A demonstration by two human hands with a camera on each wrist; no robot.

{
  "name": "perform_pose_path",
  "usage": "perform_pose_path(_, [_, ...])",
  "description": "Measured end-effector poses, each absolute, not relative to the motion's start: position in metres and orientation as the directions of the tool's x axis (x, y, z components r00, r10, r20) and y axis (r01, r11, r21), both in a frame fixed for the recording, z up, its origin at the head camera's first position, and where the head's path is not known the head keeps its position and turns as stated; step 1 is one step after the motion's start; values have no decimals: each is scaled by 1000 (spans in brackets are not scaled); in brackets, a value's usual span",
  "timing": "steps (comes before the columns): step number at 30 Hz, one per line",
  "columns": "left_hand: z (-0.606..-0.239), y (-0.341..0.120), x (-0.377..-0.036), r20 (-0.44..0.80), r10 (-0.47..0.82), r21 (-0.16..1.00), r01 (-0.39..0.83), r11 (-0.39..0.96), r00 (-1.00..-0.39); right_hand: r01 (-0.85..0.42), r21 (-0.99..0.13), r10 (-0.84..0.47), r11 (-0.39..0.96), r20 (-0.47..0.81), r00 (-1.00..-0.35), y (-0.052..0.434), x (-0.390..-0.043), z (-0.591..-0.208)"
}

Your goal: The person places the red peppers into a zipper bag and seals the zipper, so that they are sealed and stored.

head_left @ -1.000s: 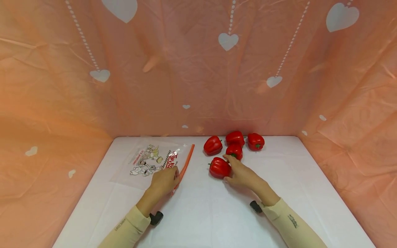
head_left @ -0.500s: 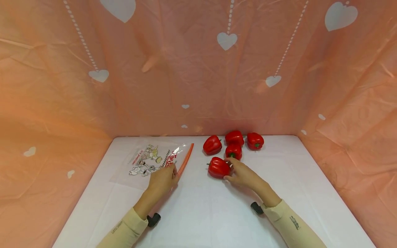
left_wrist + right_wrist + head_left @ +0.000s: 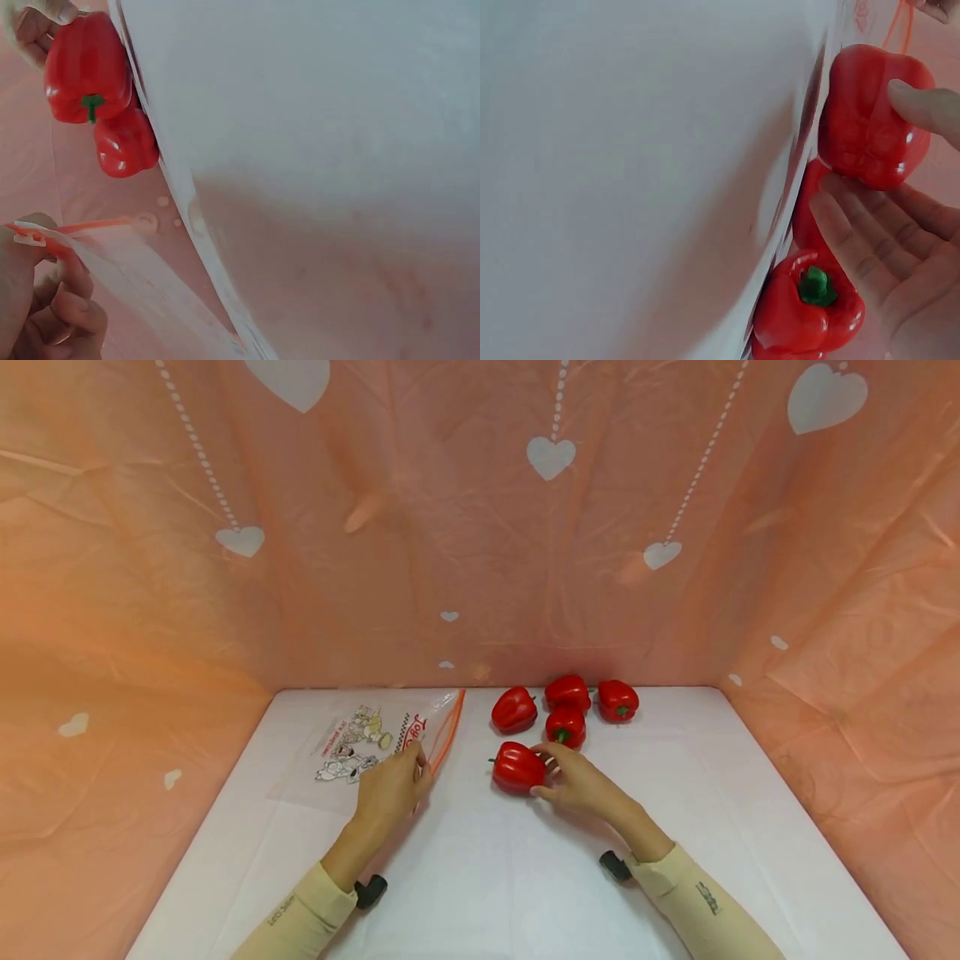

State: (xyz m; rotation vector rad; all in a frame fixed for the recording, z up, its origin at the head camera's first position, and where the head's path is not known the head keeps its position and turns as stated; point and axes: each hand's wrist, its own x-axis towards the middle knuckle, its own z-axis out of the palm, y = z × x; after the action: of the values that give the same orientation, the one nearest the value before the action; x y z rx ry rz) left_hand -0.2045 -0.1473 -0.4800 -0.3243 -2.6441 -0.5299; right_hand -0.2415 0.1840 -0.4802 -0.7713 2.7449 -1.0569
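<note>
- Five red peppers (image 3: 566,723) are in view: one in the right hand (image 3: 581,781), four by the back of the white table (image 3: 510,877).
- From where I stand, the held pepper (image 3: 517,768) is right of the bag (image 3: 356,747), its green stem (image 3: 92,105) toward the person's left.
- Thumb on one side, fingers on the other, the right hand grips it; whether it touches the table, I cannot tell.
- Behind it, one pepper sits at left, one at right, and two close together between them.
- The left hand (image 3: 390,789) pinches the bag's orange edge (image 3: 453,727), thumb and finger clamped on it.
- Clear, with printed figures, the bag lies on the table's left part, its edge slightly parted.
- Both arms wear pale sleeves (image 3: 303,910).
- Orange cloth (image 3: 480,543) with white hearts (image 3: 551,457) hangs behind.
</note>
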Motion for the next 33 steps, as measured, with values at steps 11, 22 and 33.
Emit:
perform_pose_path(11, [-478,-146,-205,466,156,281,313,907,-871,-400,-744,-494,535,108,-862,166,-243,-478])
perform_pose_path(22, [-478,-143,-204,482,173,268,333,904,-859,-406,-758,-471,510,149,-870,147,-246,-478])
perform_pose_path(33, [-476,-141,-203,474,174,280,336,899,-863,-419,-773,-473,476,177,-863,134,-249,-480])
